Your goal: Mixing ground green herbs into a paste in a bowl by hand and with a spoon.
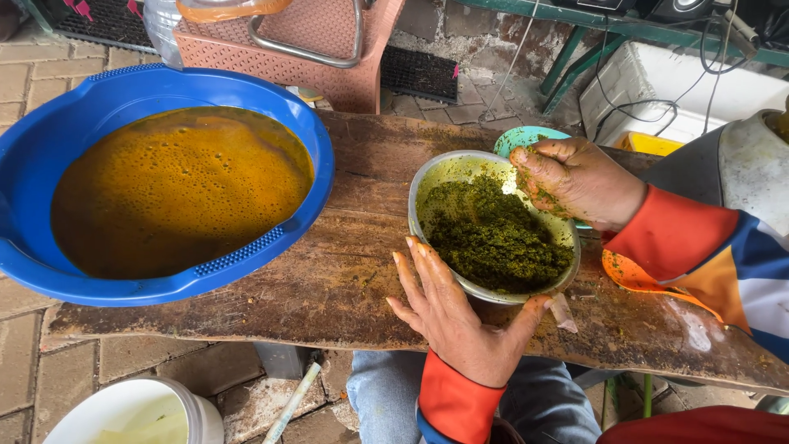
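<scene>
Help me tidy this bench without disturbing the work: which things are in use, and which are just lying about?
In use: metal bowl of green paste, left hand steadying it, right hand in the paste.

Lying about: blue basin of orange liquid, white bucket, pink chair, orange scoop.

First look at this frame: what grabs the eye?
The big blue basin at left, full of frothy orange-brown liquid, dominates. On the worn plank right of it sits a metal bowl of green paste. The left hand braces its near rim while the paste-smeared right hand is at its far edge.
</scene>
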